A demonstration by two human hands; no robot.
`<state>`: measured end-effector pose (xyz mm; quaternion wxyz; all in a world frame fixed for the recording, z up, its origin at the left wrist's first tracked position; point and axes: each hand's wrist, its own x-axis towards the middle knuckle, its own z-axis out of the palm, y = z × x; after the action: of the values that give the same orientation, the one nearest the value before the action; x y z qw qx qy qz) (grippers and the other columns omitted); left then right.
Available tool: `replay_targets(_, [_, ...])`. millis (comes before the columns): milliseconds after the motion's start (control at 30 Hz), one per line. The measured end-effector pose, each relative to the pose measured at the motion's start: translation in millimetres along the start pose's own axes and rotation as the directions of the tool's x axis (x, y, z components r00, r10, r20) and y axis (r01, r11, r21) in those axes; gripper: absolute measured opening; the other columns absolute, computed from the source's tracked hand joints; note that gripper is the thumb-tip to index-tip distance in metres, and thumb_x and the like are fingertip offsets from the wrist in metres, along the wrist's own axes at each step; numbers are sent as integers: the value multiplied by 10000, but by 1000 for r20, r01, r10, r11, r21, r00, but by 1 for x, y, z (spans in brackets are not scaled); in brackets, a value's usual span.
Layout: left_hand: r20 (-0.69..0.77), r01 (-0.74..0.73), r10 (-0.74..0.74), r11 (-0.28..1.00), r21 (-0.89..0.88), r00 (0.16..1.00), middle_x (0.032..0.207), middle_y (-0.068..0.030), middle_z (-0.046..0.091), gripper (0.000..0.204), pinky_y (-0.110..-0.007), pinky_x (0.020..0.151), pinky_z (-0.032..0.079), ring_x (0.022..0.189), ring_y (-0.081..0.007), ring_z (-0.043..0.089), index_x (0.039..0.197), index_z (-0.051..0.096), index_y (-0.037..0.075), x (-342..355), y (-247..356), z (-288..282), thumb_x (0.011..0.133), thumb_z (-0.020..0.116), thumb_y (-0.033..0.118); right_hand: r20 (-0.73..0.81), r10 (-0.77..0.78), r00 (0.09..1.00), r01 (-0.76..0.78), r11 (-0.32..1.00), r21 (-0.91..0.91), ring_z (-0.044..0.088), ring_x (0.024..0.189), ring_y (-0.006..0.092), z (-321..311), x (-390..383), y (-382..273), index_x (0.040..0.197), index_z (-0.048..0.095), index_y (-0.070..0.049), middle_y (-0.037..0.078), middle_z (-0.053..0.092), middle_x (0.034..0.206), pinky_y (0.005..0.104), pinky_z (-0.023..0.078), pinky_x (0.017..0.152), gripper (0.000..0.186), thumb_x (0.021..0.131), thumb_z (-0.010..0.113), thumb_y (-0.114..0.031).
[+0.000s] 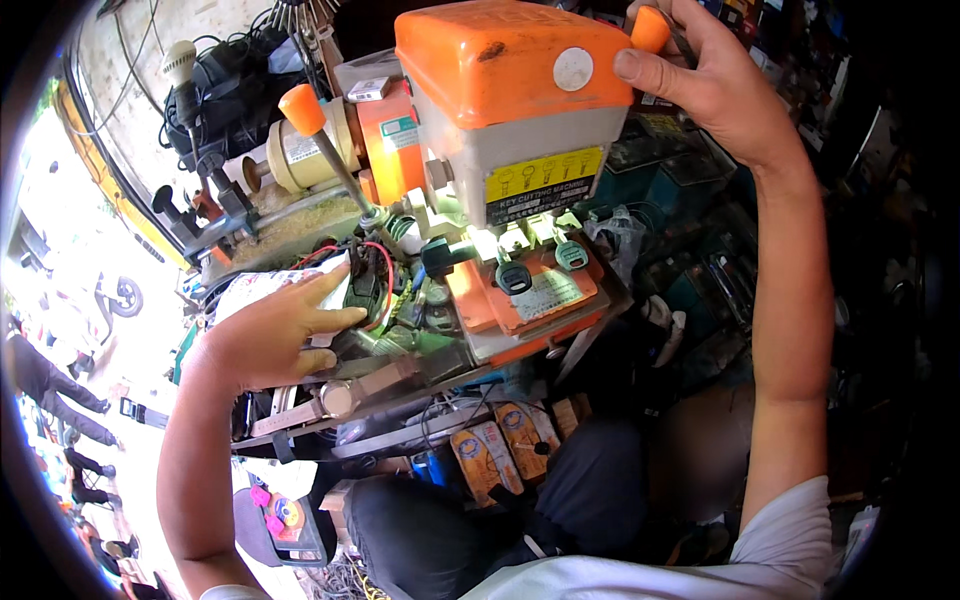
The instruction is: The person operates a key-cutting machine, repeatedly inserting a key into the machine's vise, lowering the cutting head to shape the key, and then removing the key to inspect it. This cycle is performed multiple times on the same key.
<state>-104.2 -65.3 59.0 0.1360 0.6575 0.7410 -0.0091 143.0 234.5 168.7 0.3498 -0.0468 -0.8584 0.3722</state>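
Observation:
An orange and grey key cutting machine (535, 155) stands on the bench before me. My right hand (715, 80) reaches up beside its hood, thumb and fingers curled around an orange lever knob (651, 31). Two keys with dark heads, a left key (514, 278) and a right key (571, 256), sit side by side at the clamps below the hood. My left hand (275, 335) lies over a jumble of wires and small parts left of the machine, fingers stretched and apart. Beside its fingertips are a black part (364, 290) and a red wire (388, 290). Its palm's underside is hidden.
A second orange-knobbed lever (303, 110) rises at the machine's left. Behind it is a cream cylindrical motor housing (308, 155). Small boxes (485, 460) stand below the bench edge, above my knees. At far left, people's legs (60, 390) show on a bright street.

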Motion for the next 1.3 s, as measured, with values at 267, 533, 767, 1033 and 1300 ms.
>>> replay_targets(267, [-704,-90,-532,764,-638,471,921,-83,674,406,-273,759,502,843,-155,646,1128,642,-15,25,-20,-28,926,661,336,11,24,1000,-24,1000,2,466,730,53,1,7,4,1062,477,-11,-16,472,840,216,420,623,419,831,799,-148])
replay_targets(533, [-774,-232,20,959,-165,633,1003,-90,680,567,-312,858,495,914,-169,639,1150,649,19,81,27,-118,930,586,537,45,18,999,-17,1000,-8,434,697,48,-2,9,7,974,460,-35,-25,451,808,206,404,585,406,835,802,-204])
replay_targets(767, [-780,-280,-19,927,-248,625,734,-9,643,610,-191,422,417,516,-61,556,1145,651,14,93,24,-112,869,650,558,44,-21,999,19,999,48,461,713,49,-1,11,14,1006,473,-20,-26,476,824,203,421,598,414,834,802,-203])
replay_targets(1033, [-824,-327,-17,913,-244,566,663,-28,640,658,-195,433,410,433,-48,485,1206,649,-1,97,25,-107,822,710,530,33,35,999,-34,999,-11,471,715,53,0,9,6,1031,480,-13,-23,484,832,202,432,605,426,829,806,-197])
replay_targets(1300, [-817,-301,-9,927,-223,576,653,-29,632,656,-210,434,401,436,-47,473,1186,664,2,94,32,-110,808,717,535,14,10,1000,-10,1000,11,455,717,57,1,9,6,1035,484,-18,-17,478,838,204,425,607,448,819,817,-225])
